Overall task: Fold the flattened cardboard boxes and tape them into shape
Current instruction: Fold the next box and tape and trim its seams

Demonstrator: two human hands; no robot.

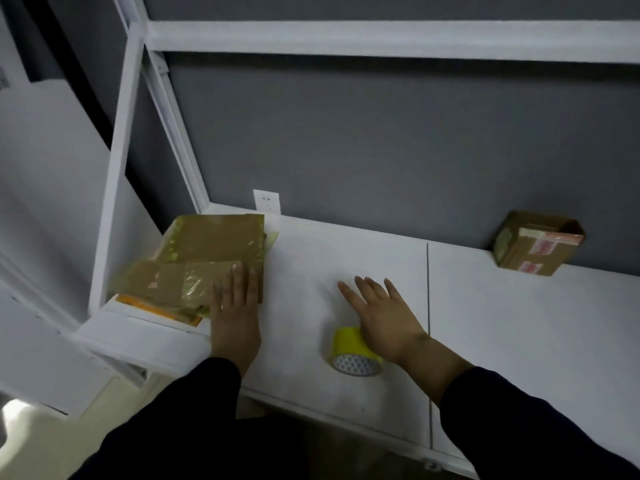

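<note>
- So, we're right at the start of a fresh box, by the look of it: picking one off the pile, nothing folded yet.
- Our left hand (235, 306) lies flat on the near right corner of the stack of flattened boxes (207, 247), fingers straight, not gripping. That stack sits at about ten o'clock on the table (519, 323).
- Our right hand (381, 317) is spread wide and holds nothing. Its heel is over the tape roll (349, 355) at six o'clock; we can't tell if it touches.
- One made-up box (536, 244) stands against the wall at two o'clock, well apart from both hands.
- Next move, we reckon: slide the top sheet toward twelve o'clock of the tape, get fingers under an edge, and pop it open into a tube. Old glossy tape on it may make the flaps stick.
</note>
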